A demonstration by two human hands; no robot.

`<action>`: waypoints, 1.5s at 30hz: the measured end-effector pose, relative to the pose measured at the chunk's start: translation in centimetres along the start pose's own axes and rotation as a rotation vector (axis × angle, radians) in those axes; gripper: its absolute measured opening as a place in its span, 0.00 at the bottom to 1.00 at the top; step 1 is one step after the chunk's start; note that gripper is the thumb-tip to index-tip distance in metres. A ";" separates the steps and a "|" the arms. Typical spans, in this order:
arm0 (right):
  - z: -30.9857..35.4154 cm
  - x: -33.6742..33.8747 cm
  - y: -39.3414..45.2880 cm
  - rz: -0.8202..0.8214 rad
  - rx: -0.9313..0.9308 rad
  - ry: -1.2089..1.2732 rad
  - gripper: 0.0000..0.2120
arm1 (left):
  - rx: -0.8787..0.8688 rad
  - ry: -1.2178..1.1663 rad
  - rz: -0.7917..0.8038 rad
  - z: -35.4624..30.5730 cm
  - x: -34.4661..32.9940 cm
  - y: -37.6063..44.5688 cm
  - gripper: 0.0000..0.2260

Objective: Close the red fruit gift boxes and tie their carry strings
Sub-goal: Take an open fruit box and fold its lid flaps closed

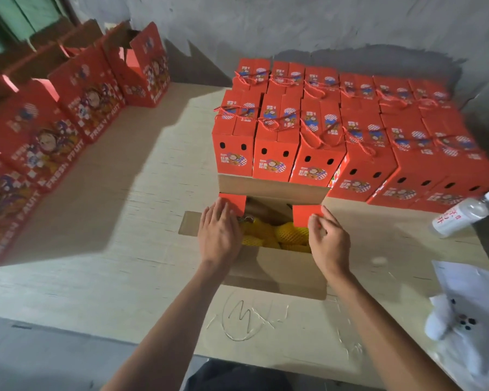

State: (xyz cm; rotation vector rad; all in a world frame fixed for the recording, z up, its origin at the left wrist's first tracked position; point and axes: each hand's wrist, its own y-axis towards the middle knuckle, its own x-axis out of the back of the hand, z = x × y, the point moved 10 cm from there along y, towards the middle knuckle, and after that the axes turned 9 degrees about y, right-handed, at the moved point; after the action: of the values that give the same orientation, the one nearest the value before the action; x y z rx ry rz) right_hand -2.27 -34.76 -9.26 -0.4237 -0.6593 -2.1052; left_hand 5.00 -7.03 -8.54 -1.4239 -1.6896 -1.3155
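Head view: pale table [141, 210] against a grey wall; far right, a block of closed boxes [336, 131] with strings tied, far left a row of open boxes [76, 103] still waiting. Near centre, the current box [277, 266] stands open, yellow netted fruit [277, 235] visible. Left hand [219, 232], fingers straight, presses the left red flap [233, 203]; right hand [329, 242] pinches the right red flap [307, 214]; closing barely begun, string untied.

Clear water bottle [467, 213] lying at the table's [124, 221] right edge, white papers [469, 280] nearer.
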 end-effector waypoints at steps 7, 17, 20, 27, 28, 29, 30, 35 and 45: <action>0.0 -1.0 1.1 -0.096 -0.209 -0.062 0.15 | 0.101 -0.119 0.018 1.9 -0.4 4.1 0.09; 0.7 -0.6 0.4 -0.117 -0.088 0.184 0.36 | 0.047 -0.235 0.094 2.3 -1.4 4.6 0.39; 1.7 0.1 0.2 -0.168 0.013 0.191 0.28 | -0.104 -0.286 0.041 1.4 -0.1 4.2 0.33; 2.7 -1.3 0.2 -0.016 0.076 -0.116 0.21 | -0.305 -0.130 0.202 0.4 -1.6 3.5 0.25; 2.6 -1.8 0.2 0.039 0.061 -0.139 0.24 | -0.312 -0.117 0.241 0.4 -2.0 3.6 0.22; 2.6 -2.0 0.2 0.080 0.055 -0.154 0.27 | -0.310 -0.111 0.285 0.5 -2.5 3.9 0.20; 2.6 -2.1 0.2 0.109 0.059 -0.171 0.29 | -0.298 -0.108 0.338 0.6 -3.0 4.4 0.19; 2.5 -2.2 1.2 0.264 0.075 -0.274 0.22 | -0.319 -0.142 0.526 0.1 -4.6 7.2 0.21; 2.5 -2.4 2.0 0.273 0.143 -0.372 0.26 | -0.359 0.063 0.433 -1.1 -4.4 5.9 0.21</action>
State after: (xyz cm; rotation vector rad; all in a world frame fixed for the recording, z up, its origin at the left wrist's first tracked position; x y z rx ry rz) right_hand 0.90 -32.75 -7.86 -0.7887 -0.9039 -1.7229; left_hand 11.66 -10.03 -10.16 -1.8034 -1.0514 -1.4316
